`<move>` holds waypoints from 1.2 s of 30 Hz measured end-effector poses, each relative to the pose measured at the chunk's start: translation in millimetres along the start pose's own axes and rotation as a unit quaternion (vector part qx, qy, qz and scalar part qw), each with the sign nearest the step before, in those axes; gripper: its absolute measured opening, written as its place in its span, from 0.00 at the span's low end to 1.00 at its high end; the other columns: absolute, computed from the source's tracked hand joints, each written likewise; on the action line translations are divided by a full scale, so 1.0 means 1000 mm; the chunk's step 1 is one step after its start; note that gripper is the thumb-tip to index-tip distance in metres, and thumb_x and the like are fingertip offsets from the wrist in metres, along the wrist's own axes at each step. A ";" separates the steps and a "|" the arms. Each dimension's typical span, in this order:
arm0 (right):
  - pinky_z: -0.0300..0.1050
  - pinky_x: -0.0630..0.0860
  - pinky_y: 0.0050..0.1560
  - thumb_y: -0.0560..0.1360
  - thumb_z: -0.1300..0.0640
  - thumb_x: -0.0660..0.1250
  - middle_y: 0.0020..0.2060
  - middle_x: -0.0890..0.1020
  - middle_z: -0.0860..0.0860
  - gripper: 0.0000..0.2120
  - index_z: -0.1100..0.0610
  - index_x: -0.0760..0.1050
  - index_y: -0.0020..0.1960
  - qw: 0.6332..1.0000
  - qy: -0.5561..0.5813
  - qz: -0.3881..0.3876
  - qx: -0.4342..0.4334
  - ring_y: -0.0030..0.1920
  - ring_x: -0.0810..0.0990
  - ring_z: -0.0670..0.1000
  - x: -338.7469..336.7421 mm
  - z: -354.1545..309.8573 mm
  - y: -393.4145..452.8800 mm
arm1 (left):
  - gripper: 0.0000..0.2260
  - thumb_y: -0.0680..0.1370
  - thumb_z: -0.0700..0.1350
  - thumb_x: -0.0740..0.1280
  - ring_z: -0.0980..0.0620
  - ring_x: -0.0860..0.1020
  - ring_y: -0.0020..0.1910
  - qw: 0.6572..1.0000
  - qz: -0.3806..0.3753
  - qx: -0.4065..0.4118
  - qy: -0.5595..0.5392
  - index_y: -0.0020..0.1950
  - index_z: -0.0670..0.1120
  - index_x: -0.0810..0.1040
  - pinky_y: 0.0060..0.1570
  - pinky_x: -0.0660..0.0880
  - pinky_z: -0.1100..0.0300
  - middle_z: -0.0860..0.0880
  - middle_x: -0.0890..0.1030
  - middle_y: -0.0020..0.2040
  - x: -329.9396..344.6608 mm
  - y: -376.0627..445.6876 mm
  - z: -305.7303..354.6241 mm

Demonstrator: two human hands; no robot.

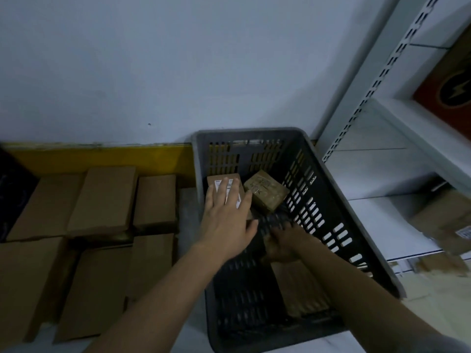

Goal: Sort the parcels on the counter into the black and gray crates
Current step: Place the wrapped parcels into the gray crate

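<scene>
A dark slotted crate stands on the counter against the wall. My left hand lies flat, fingers spread, on a brown parcel with a white label at the crate's far left corner. Right beside it sits a smaller tape-wrapped parcel, tilted. My right hand is low inside the crate, blurred, with its fingers curled over the far end of a flat brown parcel that lies on the crate floor under my forearm.
Several plain cardboard boxes lie packed together on the counter left of the crate, before a yellow strip. White metal shelving rises on the right, holding blurred brown parcels and an orange box with a lightning logo.
</scene>
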State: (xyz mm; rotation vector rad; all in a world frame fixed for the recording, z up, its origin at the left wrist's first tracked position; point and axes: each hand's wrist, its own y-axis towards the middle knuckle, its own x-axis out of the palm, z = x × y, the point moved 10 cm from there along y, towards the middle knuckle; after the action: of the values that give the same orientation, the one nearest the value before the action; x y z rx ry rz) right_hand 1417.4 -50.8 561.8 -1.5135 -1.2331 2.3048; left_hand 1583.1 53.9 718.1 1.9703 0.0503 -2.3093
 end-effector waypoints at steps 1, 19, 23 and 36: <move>0.76 0.64 0.76 0.64 0.16 0.66 0.86 0.53 0.57 0.61 0.41 0.48 0.86 1.000 0.000 0.009 0.000 0.84 0.54 0.67 0.003 -0.002 0.000 | 0.33 0.86 0.64 0.54 0.39 0.42 0.86 1.000 -0.006 0.001 -0.001 0.88 0.50 0.54 0.83 0.41 0.36 0.41 0.47 0.88 0.003 0.001 0.001; 0.61 0.77 0.67 0.70 0.22 0.61 0.69 0.76 0.57 0.43 0.45 0.69 0.77 0.927 0.212 0.297 -0.090 0.69 0.75 0.63 -0.215 0.034 -0.092 | 0.48 0.69 0.77 0.71 0.51 0.69 0.77 0.776 -0.166 -0.167 -0.586 0.82 0.71 0.49 0.71 0.71 0.52 0.56 0.64 0.83 0.043 0.017 0.038; 0.63 0.68 0.78 0.75 0.19 0.55 0.80 0.68 0.55 0.46 0.46 0.64 0.84 0.898 0.258 0.324 -0.149 0.79 0.66 0.62 -0.237 0.032 -0.090 | 0.39 0.73 0.65 0.74 0.55 0.74 0.69 0.772 -0.051 -0.210 -0.598 0.79 0.73 0.57 0.59 0.75 0.58 0.59 0.70 0.76 0.018 0.028 0.021; 0.62 0.62 0.80 0.83 0.46 0.70 0.85 0.50 0.63 0.45 0.53 0.45 0.88 0.958 0.169 0.220 -0.078 0.84 0.54 0.68 -0.132 0.036 0.058 | 0.28 0.73 0.61 0.71 0.51 0.86 0.59 0.631 0.125 -0.296 -0.707 0.74 0.59 0.77 0.55 0.81 0.51 0.53 0.86 0.63 0.005 0.021 -0.053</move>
State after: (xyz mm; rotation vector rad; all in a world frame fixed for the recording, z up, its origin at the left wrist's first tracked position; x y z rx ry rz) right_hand 1471.6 -175.4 621.9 -2.3251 -1.0917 2.0734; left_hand 1636.9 37.9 706.0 -0.3695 0.3050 -2.4190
